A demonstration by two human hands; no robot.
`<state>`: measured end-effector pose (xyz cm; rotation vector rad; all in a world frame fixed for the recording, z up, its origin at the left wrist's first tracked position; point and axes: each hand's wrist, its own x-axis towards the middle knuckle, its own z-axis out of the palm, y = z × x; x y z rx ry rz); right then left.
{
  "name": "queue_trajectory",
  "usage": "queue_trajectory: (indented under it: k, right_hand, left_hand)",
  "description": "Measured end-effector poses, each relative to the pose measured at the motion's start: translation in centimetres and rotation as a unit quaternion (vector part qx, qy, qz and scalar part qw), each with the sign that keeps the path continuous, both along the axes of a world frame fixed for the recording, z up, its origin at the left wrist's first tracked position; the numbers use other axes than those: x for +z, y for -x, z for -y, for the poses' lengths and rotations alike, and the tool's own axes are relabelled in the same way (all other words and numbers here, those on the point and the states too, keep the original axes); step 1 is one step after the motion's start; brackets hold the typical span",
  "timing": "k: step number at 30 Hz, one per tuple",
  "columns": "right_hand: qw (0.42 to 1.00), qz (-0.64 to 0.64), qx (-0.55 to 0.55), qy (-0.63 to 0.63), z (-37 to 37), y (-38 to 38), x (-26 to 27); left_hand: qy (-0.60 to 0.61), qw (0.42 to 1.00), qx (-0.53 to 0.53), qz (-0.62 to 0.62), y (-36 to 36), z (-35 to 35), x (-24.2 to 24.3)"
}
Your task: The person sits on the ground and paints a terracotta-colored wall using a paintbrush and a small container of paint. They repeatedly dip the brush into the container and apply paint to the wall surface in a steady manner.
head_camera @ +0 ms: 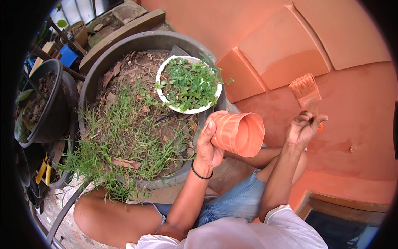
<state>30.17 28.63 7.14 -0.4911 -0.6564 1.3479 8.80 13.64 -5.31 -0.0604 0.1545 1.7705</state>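
In my left hand is a paint-coated plastic cup, tilted so its open mouth faces right; orange paint coats its inside. My right hand grips the handle of a flat paintbrush, its orange-coated bristles pointing up and to the left, in front of the wall. The orange wall has raised stone-shaped panels, and darker, wet-looking patches show on its surface. Whether the bristles touch the wall I cannot tell.
A large round black planter with soil and grass stands at left. Inside its rim sits a white pot of leafy green plants. Farther left are a black pot and yellow-handled tools. A wood-framed window is at lower right.
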Motion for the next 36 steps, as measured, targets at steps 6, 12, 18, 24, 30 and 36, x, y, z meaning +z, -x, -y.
queue_trajectory:
  k: [6, 12, 18, 24, 30, 36]
  right_hand:
    - [0.902, 0.344, -0.177, -0.191, -6.1, 6.7, 5.1]
    - [0.769, 0.546, -0.086, -0.321, -13.5, 10.3, 2.3]
    - [0.538, 0.668, -0.249, -0.45, -16.4, 7.9, 4.3]
    - [0.657, 0.609, -0.138, -0.422, -15.6, 8.9, 3.1]
    - [0.479, 0.767, -0.161, -0.396, -18.6, 7.9, 2.3]
    - [0.712, 0.562, -0.1, -0.409, -16.7, 11.4, 4.7]
  left_hand:
    - [-0.003, 1.0, -0.006, -0.019, -0.2, -0.3, -0.7]
    - [0.011, 1.0, -0.011, -0.025, -0.1, -0.4, -0.1]
    - [0.01, 1.0, -0.011, -0.021, 0.0, -0.4, -0.3]
    - [-0.012, 1.0, -0.01, 0.025, 0.2, -0.1, -0.2]
    - [-0.013, 0.999, -0.015, 0.037, 0.2, -0.4, -0.2]
    - [-0.007, 0.999, -0.003, 0.037, 0.3, -0.1, -0.4]
